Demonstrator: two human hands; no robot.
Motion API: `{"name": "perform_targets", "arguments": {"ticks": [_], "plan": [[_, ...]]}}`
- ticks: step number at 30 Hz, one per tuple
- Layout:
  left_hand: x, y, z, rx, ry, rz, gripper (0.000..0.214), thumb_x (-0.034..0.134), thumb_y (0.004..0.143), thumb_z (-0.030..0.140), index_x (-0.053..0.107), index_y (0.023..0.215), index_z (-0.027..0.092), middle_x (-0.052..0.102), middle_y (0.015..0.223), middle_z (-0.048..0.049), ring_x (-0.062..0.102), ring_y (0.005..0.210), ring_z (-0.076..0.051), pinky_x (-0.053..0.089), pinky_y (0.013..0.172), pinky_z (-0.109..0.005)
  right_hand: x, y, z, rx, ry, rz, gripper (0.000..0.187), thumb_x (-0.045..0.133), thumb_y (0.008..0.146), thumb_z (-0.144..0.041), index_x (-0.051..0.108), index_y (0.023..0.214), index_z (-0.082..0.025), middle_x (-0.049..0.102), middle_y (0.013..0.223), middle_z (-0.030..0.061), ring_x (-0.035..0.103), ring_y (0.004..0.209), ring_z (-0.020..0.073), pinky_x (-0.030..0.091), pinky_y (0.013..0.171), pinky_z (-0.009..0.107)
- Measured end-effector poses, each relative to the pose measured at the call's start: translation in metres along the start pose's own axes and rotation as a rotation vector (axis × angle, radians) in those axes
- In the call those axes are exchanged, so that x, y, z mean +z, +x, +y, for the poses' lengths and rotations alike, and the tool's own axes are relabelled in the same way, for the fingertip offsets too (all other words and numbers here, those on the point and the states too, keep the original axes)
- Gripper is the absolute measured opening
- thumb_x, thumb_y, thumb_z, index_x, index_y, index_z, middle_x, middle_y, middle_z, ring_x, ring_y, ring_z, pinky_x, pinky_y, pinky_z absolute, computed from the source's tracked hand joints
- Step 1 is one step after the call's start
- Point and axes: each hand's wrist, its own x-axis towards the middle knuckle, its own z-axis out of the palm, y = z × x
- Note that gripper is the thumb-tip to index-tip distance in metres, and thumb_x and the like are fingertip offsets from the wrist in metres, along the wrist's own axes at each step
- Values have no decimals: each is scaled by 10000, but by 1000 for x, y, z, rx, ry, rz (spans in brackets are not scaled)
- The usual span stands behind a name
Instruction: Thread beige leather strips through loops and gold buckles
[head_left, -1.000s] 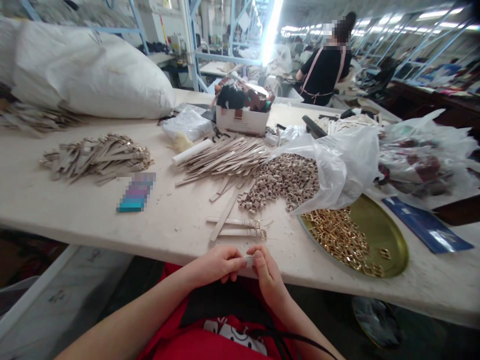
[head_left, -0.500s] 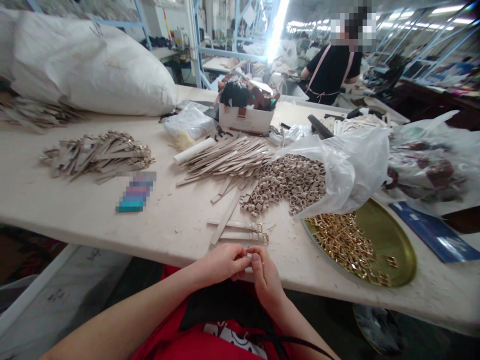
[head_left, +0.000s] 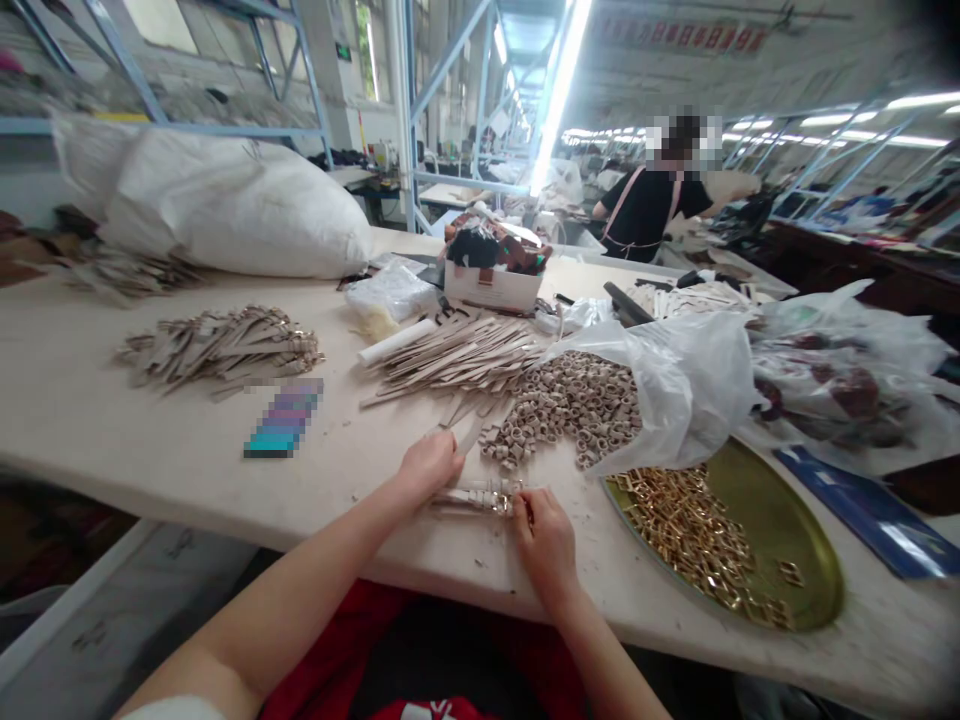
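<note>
Just below the frame's centre, I observe the left hand (head_left: 431,468) closed on a pale strap (head_left: 470,437) and the right hand (head_left: 546,540) half-curled beside the buckled straps (head_left: 480,499), its hold indeterminable.

place: factory workshop | heaped straps (head_left: 457,355) | bulk gold buckles (head_left: 690,530) | aproned co-worker (head_left: 643,215) | blue metal frames (head_left: 247,131) | tube light (head_left: 559,100)

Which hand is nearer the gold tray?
Right. The right hand is left of the gold tray, with a gap between; the left hand is farther left, beyond the right hand.
</note>
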Motion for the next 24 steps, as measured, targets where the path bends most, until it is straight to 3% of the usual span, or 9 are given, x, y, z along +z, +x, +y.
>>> {"name": "perform_targets", "arguments": {"ticks": [3,7,10,13,15,17,20,22,24], "plan": [[-12,2,-7,1,2,55,157,483,786,251,592,750,143,620,707,-72,571,649,-182,394,608,-264,-2,-1,2,1,43,28,210,375,882,-270,528,772,-176,544,734,47,497,710,181,369,658,288],[-44,-16,-5,80,-5,220,226,373,864,279,559,893,153,598,912,-97,539,857,-192,382,775,-291,-6,-2,-1,-17,110,80,240,374,878,-310,539,761,-180,530,721,40,478,697,174,370,660,295],[-59,-49,4,360,-38,320,228,383,874,299,577,897,182,595,956,-85,507,934,-200,349,857,-319,-13,-4,-12,73,296,78,326,353,873,-402,549,741,-177,513,686,32,464,669,167,372,631,291],[-57,-85,14,676,-83,135,228,386,874,251,603,943,231,608,1033,-72,520,951,-198,343,870,-338,-26,-7,-31,244,680,-214,478,244,875,-501,559,731,-171,444,561,-6,419,537,134,345,506,251],[-50,-102,20,769,-139,-3,237,391,869,242,616,942,243,616,1040,-74,529,968,-203,349,878,-345,-35,-9,-43,338,895,-426,434,331,838,-536,542,727,-173,389,524,-38,357,469,103,296,441,221],[-41,-111,25,726,-260,-41,228,407,859,251,621,936,236,617,1045,-79,526,999,-214,349,900,-360,-42,-12,-52,406,988,-477,344,493,764,-522,510,722,-181,357,527,-63,305,449,79,253,416,200],[-29,-108,33,413,-629,6,239,461,829,315,576,1004,201,587,1097,-90,527,1015,-221,387,887,-357,-45,-16,-61,413,964,-405,307,548,734,-481,471,692,-187,335,528,-76,277,452,69,238,414,191],[-23,-102,41,184,-933,-76,305,482,809,364,536,1028,161,598,1054,-101,556,961,-216,437,823,-337,-43,-18,-65,339,887,-426,291,524,760,-447,454,650,-187,346,525,-71,299,460,71,258,423,191],[-20,-94,47,39,-1163,-221,321,479,803,388,524,989,132,623,949,-92,585,879,-202,466,748,-311,-43,-16,-66,212,771,-527,281,479,801,-397,463,618,-184,400,534,-55,359,474,78,298,437,191]]}}
